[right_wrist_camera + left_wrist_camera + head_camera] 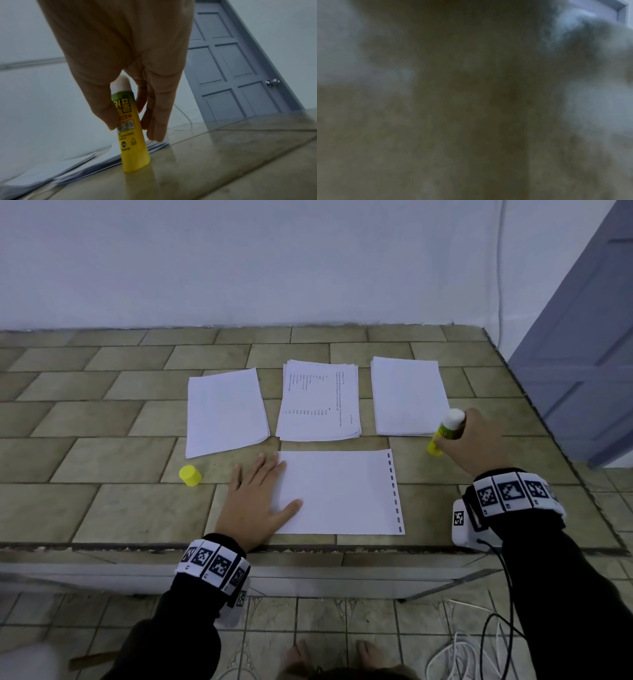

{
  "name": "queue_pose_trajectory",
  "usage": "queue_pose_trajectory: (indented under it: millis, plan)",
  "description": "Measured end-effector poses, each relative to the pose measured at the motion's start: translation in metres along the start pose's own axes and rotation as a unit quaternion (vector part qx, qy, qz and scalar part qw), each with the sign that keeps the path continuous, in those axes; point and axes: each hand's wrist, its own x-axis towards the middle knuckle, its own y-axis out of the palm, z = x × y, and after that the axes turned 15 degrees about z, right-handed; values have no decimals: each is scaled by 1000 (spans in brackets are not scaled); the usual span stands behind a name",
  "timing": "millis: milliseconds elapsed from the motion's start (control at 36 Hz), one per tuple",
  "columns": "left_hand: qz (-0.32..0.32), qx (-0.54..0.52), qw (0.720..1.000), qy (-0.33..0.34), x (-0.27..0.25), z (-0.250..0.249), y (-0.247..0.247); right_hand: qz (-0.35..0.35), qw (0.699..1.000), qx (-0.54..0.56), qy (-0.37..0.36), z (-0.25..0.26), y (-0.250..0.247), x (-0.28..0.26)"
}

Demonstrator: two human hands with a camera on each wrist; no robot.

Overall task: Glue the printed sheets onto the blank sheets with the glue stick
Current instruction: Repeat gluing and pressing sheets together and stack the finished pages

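One face-down sheet (339,491) is pinned flat by the open left hand (255,501); the uncapped glue stick (445,433) is gripped by the right hand (476,440); gluing appears barely begun.

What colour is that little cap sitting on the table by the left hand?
The cap is plain bright yellow, best seen in the head view.

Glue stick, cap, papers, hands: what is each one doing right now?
glue stick: uncapped, base on the counter, tilted.
yellow cap: off, standing alone.
front sheet: flat, blank side up.
printed stack: face up.
left hand: flat on front sheet.
right hand: grips glue stick.
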Motion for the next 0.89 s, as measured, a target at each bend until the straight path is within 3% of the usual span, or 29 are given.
queue_pose_trajectory:
  millis: [139,222,306,361,444,500,611,750,889]
  plan:
    - [-1,2,1000,-1,0,1,1,-24,999,37,-11,2,0,-3]
    - [-4,5,1000,0,1,1,1,-127,990,-5,-55,13,-2,-7]
    - [-4,4,1000,1,1,1,1,-221,962,-42,-156,38,-9,-12]
    - [-2,6,1000,1,0,1,1,-224,949,-48,-218,60,-11,-15]
    - [-3,9,1000,1,0,1,2,-165,952,-31,-254,88,-5,-13]
    - [-5,13,1000,3,1,2,3,-94,971,-36,-218,99,4,-3]
    - [-4,11,1000,5,1,3,2,47,990,-112,-68,103,40,34]
    - [1,-4,1000,10,1,3,3,89,978,-155,103,95,71,59]
    - [-7,-13,1000,12,1,4,3,96,976,-169,102,85,75,71]
